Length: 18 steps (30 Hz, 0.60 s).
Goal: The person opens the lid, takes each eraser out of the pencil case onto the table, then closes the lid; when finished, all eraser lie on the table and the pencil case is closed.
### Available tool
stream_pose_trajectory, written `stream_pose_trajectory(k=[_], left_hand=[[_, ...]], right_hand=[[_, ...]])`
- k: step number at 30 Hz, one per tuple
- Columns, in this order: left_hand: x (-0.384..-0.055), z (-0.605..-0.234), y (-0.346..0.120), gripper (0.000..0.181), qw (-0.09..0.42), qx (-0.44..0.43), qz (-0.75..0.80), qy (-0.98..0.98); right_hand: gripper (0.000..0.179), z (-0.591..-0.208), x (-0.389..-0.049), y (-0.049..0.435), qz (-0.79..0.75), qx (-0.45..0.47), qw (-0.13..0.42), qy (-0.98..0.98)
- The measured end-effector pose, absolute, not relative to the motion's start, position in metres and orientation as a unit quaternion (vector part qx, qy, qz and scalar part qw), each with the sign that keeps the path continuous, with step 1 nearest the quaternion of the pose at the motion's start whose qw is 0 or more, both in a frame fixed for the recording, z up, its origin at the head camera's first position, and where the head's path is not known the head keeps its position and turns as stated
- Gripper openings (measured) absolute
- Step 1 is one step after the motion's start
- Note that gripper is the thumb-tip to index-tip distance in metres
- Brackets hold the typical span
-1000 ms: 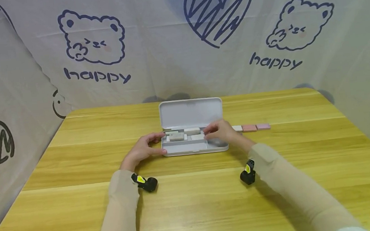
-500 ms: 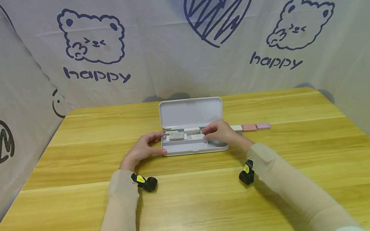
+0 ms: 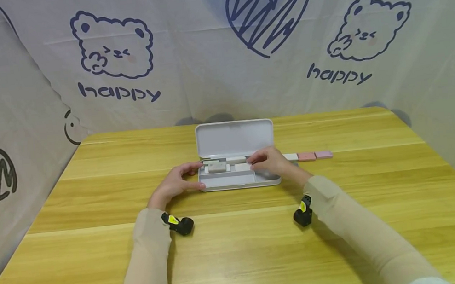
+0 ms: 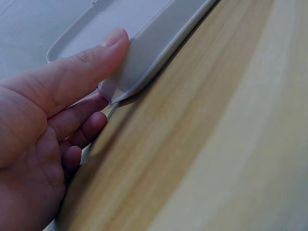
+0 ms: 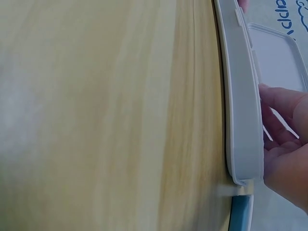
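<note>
An open white pencil case (image 3: 227, 180) lies mid-table with its lid (image 3: 235, 139) raised at the back. My left hand (image 3: 175, 182) grips the case's left end, thumb at the front corner and fingers at the back; the left wrist view shows the thumb (image 4: 91, 60) over the rim. Inside the back compartment are several pale eraser-like blocks, among them a greyish one (image 3: 217, 167) and an off-white one (image 3: 235, 160). My right hand (image 3: 272, 162) reaches into the case and pinches the right end of a white block (image 3: 242, 167). Its fingertips are partly hidden in the right wrist view.
Right of the case, a row of small blocks sits on the wooden table (image 3: 240, 261): a white one (image 3: 290, 158), a pink one (image 3: 306, 157) and a lilac one (image 3: 323, 155). A blue-sided block (image 5: 239, 214) shows beside the case's corner. A printed cloth (image 3: 195, 71) hangs behind.
The white block at my right fingertips has shifted slightly toward the back of the case. My right hand has moved very little, and my left hand stays on the case.
</note>
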<state>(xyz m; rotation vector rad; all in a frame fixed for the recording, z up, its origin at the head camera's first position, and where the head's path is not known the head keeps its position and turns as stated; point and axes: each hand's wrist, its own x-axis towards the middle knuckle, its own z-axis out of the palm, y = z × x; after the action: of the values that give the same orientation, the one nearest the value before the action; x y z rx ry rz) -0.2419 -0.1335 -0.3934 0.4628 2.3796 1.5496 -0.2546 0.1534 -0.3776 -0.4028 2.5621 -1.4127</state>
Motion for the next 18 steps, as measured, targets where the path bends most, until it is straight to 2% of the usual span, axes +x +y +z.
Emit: stream_pose_trajectory(k=[18], left_hand=[[-0.243, -0.3941, -0.1346, 0.063, 0.133, 0.155, 0.53, 0.823]], right_hand=[[0.015, -0.3793, -0.2569, 0.1481, -0.482, -0.106, 0.067, 0.867]])
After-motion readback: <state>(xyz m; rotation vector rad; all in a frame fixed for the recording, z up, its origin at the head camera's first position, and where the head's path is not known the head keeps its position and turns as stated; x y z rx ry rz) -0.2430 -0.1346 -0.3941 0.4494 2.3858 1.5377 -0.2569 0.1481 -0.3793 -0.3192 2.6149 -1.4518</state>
